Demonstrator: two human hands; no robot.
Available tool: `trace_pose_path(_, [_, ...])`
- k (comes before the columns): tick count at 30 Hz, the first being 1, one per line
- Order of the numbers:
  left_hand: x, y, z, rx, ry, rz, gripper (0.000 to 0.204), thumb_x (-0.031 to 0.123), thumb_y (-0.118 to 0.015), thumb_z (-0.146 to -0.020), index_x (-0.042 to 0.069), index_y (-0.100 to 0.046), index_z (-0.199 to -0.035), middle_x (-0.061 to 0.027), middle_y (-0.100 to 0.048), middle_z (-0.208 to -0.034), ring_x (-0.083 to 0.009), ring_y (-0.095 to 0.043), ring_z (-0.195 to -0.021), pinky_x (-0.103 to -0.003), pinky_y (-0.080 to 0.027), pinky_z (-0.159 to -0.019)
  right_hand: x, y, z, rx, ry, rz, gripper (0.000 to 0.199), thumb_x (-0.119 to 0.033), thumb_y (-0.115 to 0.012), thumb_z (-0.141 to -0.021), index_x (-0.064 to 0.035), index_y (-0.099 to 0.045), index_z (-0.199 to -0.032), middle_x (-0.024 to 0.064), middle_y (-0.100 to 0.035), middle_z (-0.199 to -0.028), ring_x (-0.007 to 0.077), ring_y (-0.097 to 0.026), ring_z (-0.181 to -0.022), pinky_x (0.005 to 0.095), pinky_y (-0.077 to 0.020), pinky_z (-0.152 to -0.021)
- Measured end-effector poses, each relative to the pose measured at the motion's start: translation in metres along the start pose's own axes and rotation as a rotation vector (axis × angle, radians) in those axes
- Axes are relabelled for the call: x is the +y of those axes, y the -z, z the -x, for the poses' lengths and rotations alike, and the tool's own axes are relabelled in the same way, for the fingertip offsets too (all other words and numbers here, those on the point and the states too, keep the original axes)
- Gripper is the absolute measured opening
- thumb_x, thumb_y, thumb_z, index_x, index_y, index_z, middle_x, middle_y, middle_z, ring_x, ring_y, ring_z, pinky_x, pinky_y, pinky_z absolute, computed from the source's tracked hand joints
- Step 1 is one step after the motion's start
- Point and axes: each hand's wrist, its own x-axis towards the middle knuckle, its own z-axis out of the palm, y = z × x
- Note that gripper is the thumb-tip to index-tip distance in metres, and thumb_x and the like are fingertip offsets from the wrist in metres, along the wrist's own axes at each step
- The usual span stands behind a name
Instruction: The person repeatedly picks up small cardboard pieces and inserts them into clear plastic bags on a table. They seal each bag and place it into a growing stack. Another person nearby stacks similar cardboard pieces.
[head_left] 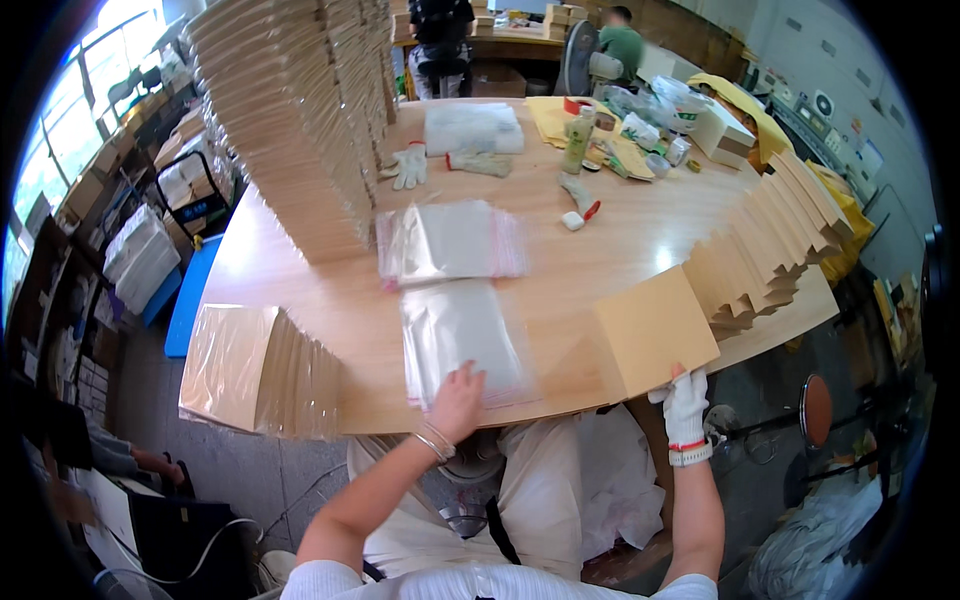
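My bare left hand (458,402) rests on the near edge of a stack of clear plastic bags (455,335), its fingers apart. In a white glove, my right hand (686,405) pinches the near edge of a flat square brown cardboard box (658,330), thumb on top. That box leans at the near end of a row of similar cardboard boxes (750,255) curving away to the right. Just beyond the bags lies a second pile of clear bags (450,240) with pinkish edges.
Tall stacks of plastic-wrapped boxes (290,120) stand at the back left; more wrapped boxes (235,365) sit near left. Gloves (410,165), a bottle (578,140) and tape (577,104) lie on the far table. Two people sit beyond, near a fan (579,60).
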Motion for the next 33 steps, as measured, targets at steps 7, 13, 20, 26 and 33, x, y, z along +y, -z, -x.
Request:
trace_pose_path(7, [-0.041,-0.009,-0.012,-0.087,-0.068,-0.466,0.006,0.012,-0.056,-0.071,0.008,-0.058,-0.075,-0.009,-0.055,-0.08,-0.0233,-0.055,-0.08,-0.033,-0.046,-0.065,-0.015,-0.044,0.079,-0.258,-0.225,0.121,0.056,-0.037,-0.051,-0.086,-0.0022,-0.035,-0.127,0.006,-0.056,-0.103,0.0115,-0.059,-0.079,0.0209,-0.048,-0.053])
trace_pose_path(13, [-0.065,-0.012,-0.025,0.024,-0.038,-0.233,0.009,0.006,-0.054,-0.071,0.005,-0.056,-0.079,-0.0108,-0.056,-0.08,-0.0253,-0.055,-0.08,-0.036,-0.046,-0.07,0.059,-0.068,0.124,-0.368,-0.504,-0.137,0.04,-0.027,-0.054,-0.084,-0.0019,-0.048,-0.115,0.0053,-0.057,-0.101,0.0126,-0.056,-0.086,0.0262,-0.0447,-0.069])
trace_pose_path(20, [-0.085,-0.011,-0.014,0.183,-0.172,0.01,0.014,0.002,-0.05,-0.072,0.002,-0.053,-0.086,-0.0137,-0.055,-0.085,-0.0285,-0.053,-0.083,-0.036,-0.046,-0.077,0.054,-0.126,0.109,-0.34,-0.553,-0.122,0.036,-0.027,-0.052,-0.084,-0.0062,-0.05,-0.113,0.0025,-0.059,-0.085,0.0117,-0.058,-0.064,0.0231,-0.0462,-0.048])
trace_pose_path(26, [-0.054,0.023,-0.015,0.196,0.259,-0.09,0.023,0.021,-0.055,-0.08,0.001,-0.059,-0.09,-0.0148,-0.06,-0.09,-0.0298,-0.057,-0.081,-0.037,-0.047,-0.076,0.084,-0.117,0.09,-0.032,-0.754,-0.345,0.025,-0.026,-0.055,-0.084,-0.0118,-0.055,-0.103,-0.001,-0.059,-0.078,0.0089,-0.054,-0.056,0.022,-0.0422,-0.041])
trace_pose_path(33, [-0.059,0.02,-0.024,-0.162,0.44,0.694,0.034,0.029,-0.052,-0.085,-0.003,-0.064,-0.086,-0.0184,-0.063,-0.072,-0.0319,-0.062,-0.068,-0.039,-0.05,-0.064,0.083,-0.119,0.074,0.021,-0.869,-0.399,0.011,-0.025,-0.056,-0.083,-0.0157,-0.056,-0.089,-0.004,-0.058,-0.069,0.0078,-0.05,-0.047,0.0201,-0.0384,-0.037])
